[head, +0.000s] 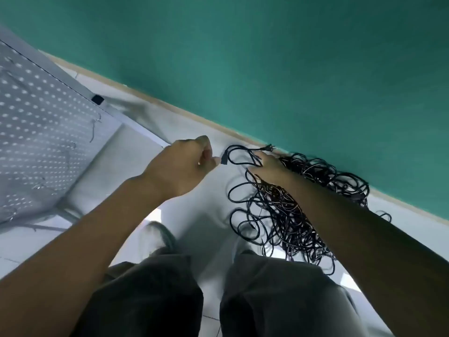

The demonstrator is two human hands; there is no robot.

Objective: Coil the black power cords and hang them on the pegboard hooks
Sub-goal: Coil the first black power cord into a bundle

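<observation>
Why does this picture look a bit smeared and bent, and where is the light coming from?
Head view: the wide lens bends the wall's base into a slant; motion blur softens the pegboard, the left hand pinching a cord end, and the right hand on the tangled black cords. Bright patches on the white floor near the shoes suggest light from behind or above.

The pegboard (36, 122) runs off the frame's left edge, its hooks (93, 128) blurred and faint. The right hand (268, 166) covers part of the cord pile (291, 210); its fingers cannot be made out. Lower frame, both forearms are cut off.
</observation>
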